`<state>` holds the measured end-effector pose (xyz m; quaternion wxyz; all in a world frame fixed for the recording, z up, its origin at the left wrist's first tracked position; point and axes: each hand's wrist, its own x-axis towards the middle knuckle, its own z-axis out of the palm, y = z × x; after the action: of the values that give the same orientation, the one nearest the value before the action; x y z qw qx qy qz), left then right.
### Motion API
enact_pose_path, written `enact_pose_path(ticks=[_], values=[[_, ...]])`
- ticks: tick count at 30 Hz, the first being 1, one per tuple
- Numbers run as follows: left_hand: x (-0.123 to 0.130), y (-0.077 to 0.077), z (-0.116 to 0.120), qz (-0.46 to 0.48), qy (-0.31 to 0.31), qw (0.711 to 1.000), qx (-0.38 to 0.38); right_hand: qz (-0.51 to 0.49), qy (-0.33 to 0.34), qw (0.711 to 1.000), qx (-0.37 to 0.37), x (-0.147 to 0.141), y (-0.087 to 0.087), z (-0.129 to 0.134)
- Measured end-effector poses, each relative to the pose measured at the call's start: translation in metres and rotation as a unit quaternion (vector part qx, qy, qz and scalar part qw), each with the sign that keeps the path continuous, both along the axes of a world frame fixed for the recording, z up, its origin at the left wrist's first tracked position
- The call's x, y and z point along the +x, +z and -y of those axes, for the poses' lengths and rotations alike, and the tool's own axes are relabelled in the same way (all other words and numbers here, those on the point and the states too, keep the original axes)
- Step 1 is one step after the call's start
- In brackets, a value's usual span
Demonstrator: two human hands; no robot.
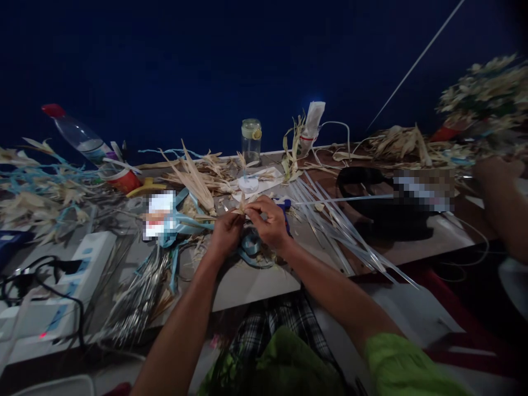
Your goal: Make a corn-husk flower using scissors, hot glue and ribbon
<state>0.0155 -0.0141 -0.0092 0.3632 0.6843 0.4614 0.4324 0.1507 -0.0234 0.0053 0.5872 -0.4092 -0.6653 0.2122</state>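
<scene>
Both hands meet over the table near the middle of the view. My left hand point(227, 234) has its fingers closed at the base of a small pale husk piece point(242, 204). Against its right side, my right hand point(267, 221) pinches the same piece between thumb and fingers. Below the hands lies a roll of blue ribbon point(252, 247). A blue tool point(285, 205), partly hidden, sits just behind my right hand. Dry corn husks point(196, 179) are spread behind my left hand.
Clear sticks point(336, 220) lie to the right, beside a black strap point(385, 228). Metal wires point(142, 297) and a white power strip point(84, 275) are at left. A glass jar point(251, 144) stands behind. Another person's hand point(501, 173) is at far right.
</scene>
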Motion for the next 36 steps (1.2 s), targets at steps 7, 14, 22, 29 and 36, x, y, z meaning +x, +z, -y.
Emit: enact_pose_path(ticks=[7, 14, 22, 29, 36], values=[[0.0033, 0.0045, 0.0039, 0.056, -0.028, 0.994, -0.095, -0.164, 0.054, 0.977, -0.127, -0.0014, -0.0040, -0.0077], [0.0046, 0.0041, 0.0031, 0.095, -0.020, 0.987, -0.132, -0.093, 0.051, 0.987, -0.123, -0.0023, -0.0016, -0.0055], [0.0044, -0.0003, 0.0003, -0.030, -0.021, 0.998, -0.042, -0.036, 0.020, 0.996, -0.073, -0.0029, -0.0019, -0.0043], [0.0053, 0.0054, 0.0042, -0.027, -0.027, 0.999, -0.016, -0.013, 0.015, 1.000, -0.016, -0.0014, -0.0016, -0.0057], [0.0052, 0.0007, 0.0052, 0.033, -0.045, 0.998, -0.031, -0.023, 0.004, 0.999, -0.028, -0.0011, -0.0030, -0.0047]])
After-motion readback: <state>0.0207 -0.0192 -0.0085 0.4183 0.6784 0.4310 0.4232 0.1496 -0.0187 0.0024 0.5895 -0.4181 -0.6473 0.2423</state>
